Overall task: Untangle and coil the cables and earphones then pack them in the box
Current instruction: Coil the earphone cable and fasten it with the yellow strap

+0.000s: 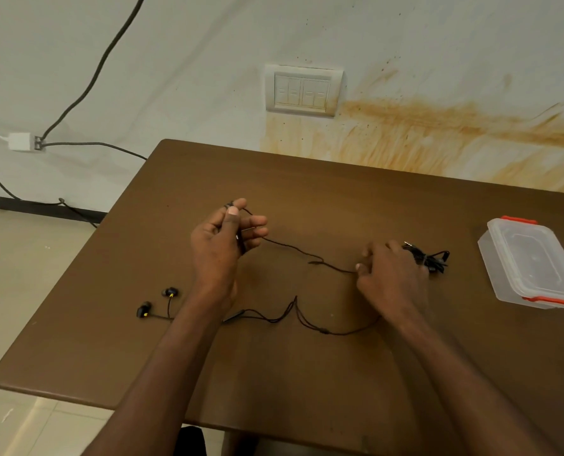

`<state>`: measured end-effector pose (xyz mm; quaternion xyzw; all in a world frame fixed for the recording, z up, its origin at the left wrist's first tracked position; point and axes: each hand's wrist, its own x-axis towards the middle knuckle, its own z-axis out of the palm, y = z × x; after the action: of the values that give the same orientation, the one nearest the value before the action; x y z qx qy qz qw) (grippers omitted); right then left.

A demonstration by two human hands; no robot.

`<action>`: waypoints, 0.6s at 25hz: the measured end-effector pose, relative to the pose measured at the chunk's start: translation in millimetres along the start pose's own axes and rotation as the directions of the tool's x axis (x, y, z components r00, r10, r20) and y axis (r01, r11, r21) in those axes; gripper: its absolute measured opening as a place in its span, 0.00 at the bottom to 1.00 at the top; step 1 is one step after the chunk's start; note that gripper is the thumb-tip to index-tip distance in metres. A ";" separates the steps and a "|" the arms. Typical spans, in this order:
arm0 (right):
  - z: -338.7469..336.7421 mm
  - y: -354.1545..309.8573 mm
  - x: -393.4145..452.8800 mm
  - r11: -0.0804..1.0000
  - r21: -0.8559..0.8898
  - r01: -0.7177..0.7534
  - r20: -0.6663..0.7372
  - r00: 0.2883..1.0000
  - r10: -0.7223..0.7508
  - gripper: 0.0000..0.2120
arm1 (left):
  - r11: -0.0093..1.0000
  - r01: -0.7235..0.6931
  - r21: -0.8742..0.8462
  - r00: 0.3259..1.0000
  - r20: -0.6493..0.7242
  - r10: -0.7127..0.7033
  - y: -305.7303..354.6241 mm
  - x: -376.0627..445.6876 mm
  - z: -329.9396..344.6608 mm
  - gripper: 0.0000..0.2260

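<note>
We see a plain dark brown surface [307,373] with no pattern. On it lies a thin black earphone cord [307,255], its two black earbuds [157,302] each marked with a small yellow spot. A second bundle of cable [433,258] is black too, with a silvery plug tip. The box [530,261] is clear, colourless plastic, its lid held by bright orange-red clips. Behind the surface we see an off-white wall [208,44] streaked and speckled with rusty orange-brown stains, a cream switch plate [303,90], grey-black wall cables [103,57] and a white adapter [19,141]. The floor [17,258] is pale beige tile under a black skirting band.
</note>
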<state>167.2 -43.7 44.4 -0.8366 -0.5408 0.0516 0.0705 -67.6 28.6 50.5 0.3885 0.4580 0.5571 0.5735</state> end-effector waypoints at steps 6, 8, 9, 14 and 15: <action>-10.1 -31.2 -4.1 0.659 0.707 0.258 -0.208 0.966 -0.154 0.20 | 0.996 0.092 -0.015 0.927 0.366 -0.080 8.6 -14.1 22.5 0.14; -5.8 -48.0 -8.3 0.468 0.862 0.195 -0.059 0.955 -0.289 0.28 | 0.979 0.202 -0.027 0.839 0.520 -0.159 13.5 -17.0 27.8 0.13; -1.2 -54.4 -9.0 0.409 0.898 0.161 -0.014 0.941 -0.338 0.30 | 0.969 0.247 -0.020 0.785 0.590 -0.188 15.2 -17.8 29.5 0.13; -0.6 -58.1 -6.2 0.143 0.989 0.040 0.003 0.957 -0.290 0.14 | 0.857 0.468 -0.215 0.631 0.760 -0.154 17.7 -20.5 26.9 0.16; -1.7 -57.3 -6.3 0.086 0.995 -0.059 0.080 0.960 -0.268 0.13 | 0.805 0.517 -0.292 0.613 0.783 -0.109 16.7 -20.2 26.2 0.17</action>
<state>113.4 -26.3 56.0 -0.5155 -0.4272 0.4975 0.5516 -46.4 11.5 75.7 0.3289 0.0936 0.3363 0.8775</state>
